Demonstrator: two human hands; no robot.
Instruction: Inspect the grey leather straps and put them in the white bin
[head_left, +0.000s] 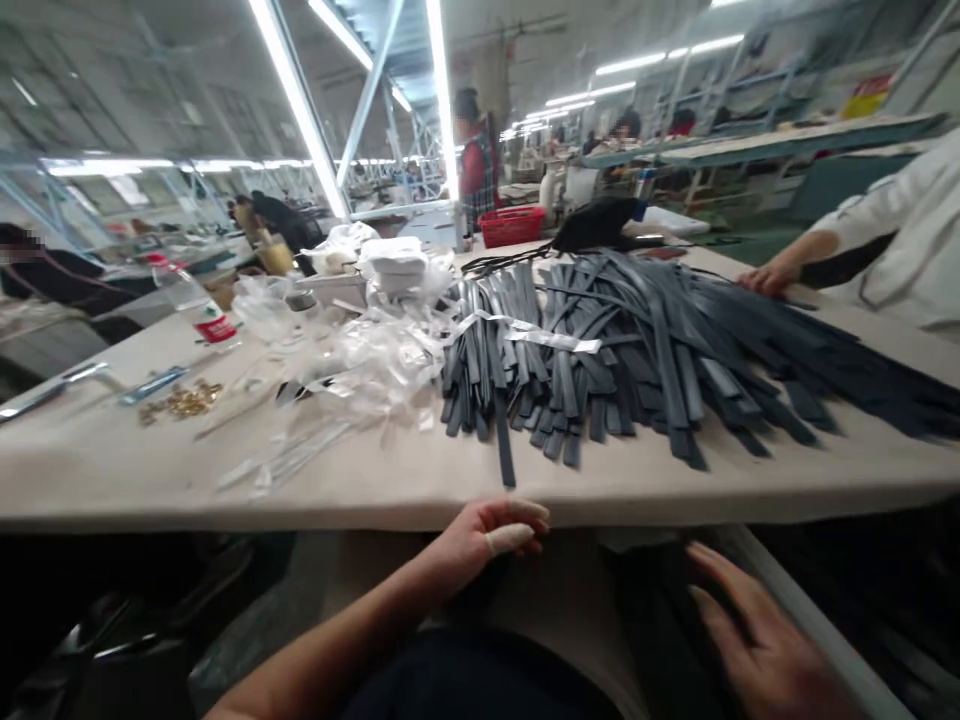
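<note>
My left hand (495,535) is at the table's front edge, just below a dark grey strap end that sticks out toward me. Pale finger covers sit on its thumb and a fingertip. The fingers are bent in together, with nothing visible between them. Lower right, my right hand (750,630) is blurred, its thumb and fingers apart, beside dark material (652,610) below the table edge; I cannot tell if it touches this. Dark grey flat straps (660,370) lie in a wide heap on the table, some of them crossed by a white band (555,337).
Clear plastic bags (382,350) lie left of the straps. Farther left are small gold-coloured metal pieces (191,400) and a bottle with a red label (202,310). A red basket (511,227) stands behind. A co-worker's hand (776,275) rests by the straps at right.
</note>
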